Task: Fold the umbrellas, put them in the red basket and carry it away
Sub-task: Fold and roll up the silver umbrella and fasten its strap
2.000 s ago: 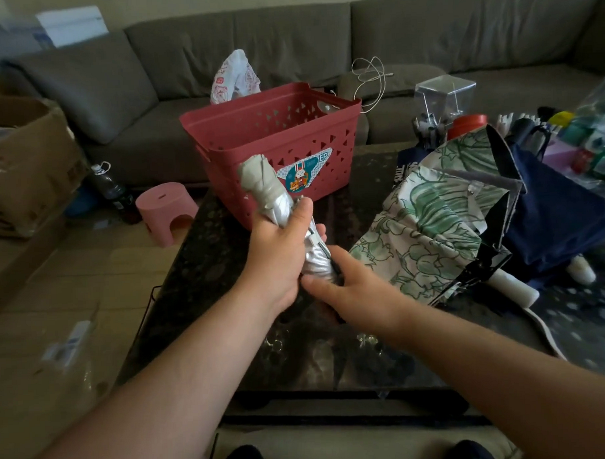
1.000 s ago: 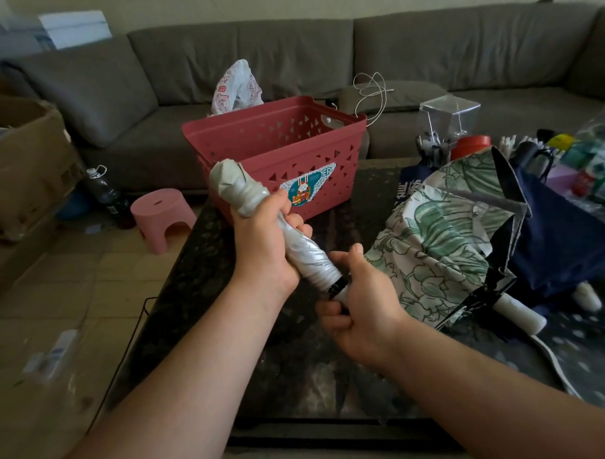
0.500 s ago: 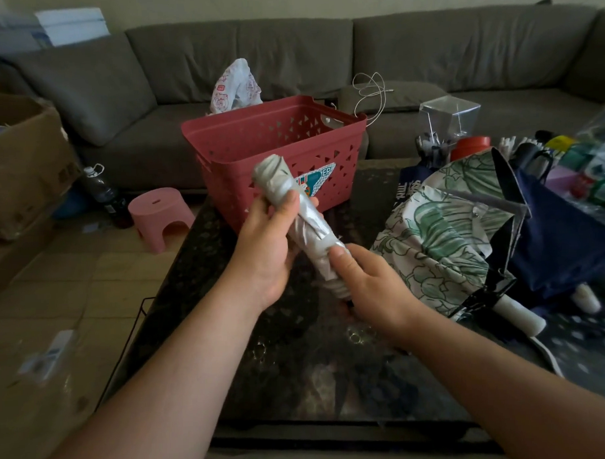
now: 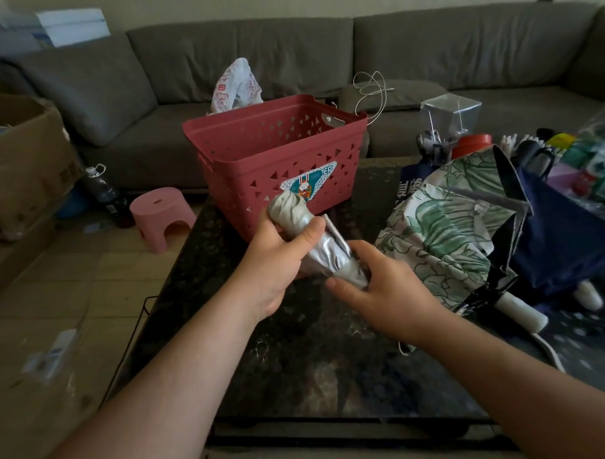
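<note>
Over the dark stone table (image 4: 298,360), just before the red basket (image 4: 274,161), a rolled silver umbrella (image 4: 315,242) slants, gripped near its top by the left hand (image 4: 274,261) and at its lower end by the right hand (image 4: 389,288). Beside them lie a leaf-print umbrella (image 4: 441,231) and a navy umbrella (image 4: 565,237), with a grey sofa (image 4: 425,53) behind.

A grey sofa (image 4: 425,50) runs behind the dark table (image 4: 316,359). A pink stool (image 4: 161,215), a bottle (image 4: 102,193) and a cardboard box (image 4: 21,163) sit at left.
</note>
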Motion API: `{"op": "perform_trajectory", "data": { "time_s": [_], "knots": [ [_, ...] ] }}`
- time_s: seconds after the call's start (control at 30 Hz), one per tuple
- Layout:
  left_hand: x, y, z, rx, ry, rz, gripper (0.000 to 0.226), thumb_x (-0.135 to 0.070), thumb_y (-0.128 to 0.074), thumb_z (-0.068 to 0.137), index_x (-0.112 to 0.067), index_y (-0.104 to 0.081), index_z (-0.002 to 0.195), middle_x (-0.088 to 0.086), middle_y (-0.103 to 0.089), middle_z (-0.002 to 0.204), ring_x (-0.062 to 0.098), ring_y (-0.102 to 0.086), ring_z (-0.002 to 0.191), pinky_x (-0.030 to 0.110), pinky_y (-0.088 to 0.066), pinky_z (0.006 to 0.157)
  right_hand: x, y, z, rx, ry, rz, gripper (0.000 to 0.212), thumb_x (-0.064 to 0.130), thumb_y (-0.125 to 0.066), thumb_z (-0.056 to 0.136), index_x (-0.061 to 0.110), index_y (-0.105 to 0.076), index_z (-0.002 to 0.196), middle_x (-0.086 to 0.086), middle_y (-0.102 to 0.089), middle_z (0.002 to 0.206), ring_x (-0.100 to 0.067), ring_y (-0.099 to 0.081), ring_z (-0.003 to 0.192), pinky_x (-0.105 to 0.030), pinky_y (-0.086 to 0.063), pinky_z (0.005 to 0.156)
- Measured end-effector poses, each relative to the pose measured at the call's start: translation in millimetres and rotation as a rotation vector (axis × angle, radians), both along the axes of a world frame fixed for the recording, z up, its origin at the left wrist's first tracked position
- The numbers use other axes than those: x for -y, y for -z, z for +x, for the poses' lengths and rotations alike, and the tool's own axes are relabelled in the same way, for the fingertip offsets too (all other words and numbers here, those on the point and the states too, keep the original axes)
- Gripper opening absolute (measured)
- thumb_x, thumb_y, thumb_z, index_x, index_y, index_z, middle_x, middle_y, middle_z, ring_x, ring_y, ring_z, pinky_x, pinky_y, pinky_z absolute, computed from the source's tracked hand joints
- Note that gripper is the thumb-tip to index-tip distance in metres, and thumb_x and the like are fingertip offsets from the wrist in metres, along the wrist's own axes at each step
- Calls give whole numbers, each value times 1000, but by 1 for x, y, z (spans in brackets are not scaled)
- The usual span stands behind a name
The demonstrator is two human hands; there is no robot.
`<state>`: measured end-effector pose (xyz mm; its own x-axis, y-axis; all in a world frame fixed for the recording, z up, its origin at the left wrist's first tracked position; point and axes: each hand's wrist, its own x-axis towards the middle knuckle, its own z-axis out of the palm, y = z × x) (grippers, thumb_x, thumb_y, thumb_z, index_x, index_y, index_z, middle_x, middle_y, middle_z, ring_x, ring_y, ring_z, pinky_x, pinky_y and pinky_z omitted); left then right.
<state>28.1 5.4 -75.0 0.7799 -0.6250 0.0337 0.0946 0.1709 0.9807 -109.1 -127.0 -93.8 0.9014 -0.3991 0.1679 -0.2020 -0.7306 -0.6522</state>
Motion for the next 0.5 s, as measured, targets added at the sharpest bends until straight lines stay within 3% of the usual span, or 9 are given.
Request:
{"op": "perform_trajectory", "data": {
  "time_s": [0.1,0.17,0.23,0.3,0.5],
  "knots": [
    [-6,5,7,215,-87,103,59,-41,-78,93,-40,-43,140,-10,-63,136,3,-65,120,34,-56,103,3,1,-1,17,42,16,44,59,-69,88,39,-55,125,14,-68,83,1,-63,73,-24,-45,61],
    [-11,5,8,448,-258,195,41,-38,-75,95,-36,-48,126,-8,-64,121,3,-66,104,16,-54,86,4,1,-2,26,79,35,42,57,-71,88,37,-58,123,14,-68,83,1,-62,73,-22,-42,60],
    [-17,4,9,757,-357,273,16,-36,-71,97,-29,-61,108,-7,-65,101,8,-64,91,16,-49,75,2,1,-3,29,97,70,40,56,-72,88,36,-59,120,14,-68,85,1,-63,75,-22,-43,61],
    [-19,5,5,922,-312,305,12,-37,-68,100,-25,-71,99,-11,-68,93,8,-64,88,20,-50,75,0,1,-3,25,101,81,39,56,-72,88,35,-60,119,13,-70,86,-1,-64,76,-25,-47,64],
    [-16,9,-8,761,-271,341,14,-41,-72,97,-27,-72,93,-14,-72,82,2,-68,82,10,-48,69,-3,-2,-3,17,157,36,46,56,-71,88,36,-56,127,15,-68,91,-5,-65,81,-32,-53,71]
  ]
}}
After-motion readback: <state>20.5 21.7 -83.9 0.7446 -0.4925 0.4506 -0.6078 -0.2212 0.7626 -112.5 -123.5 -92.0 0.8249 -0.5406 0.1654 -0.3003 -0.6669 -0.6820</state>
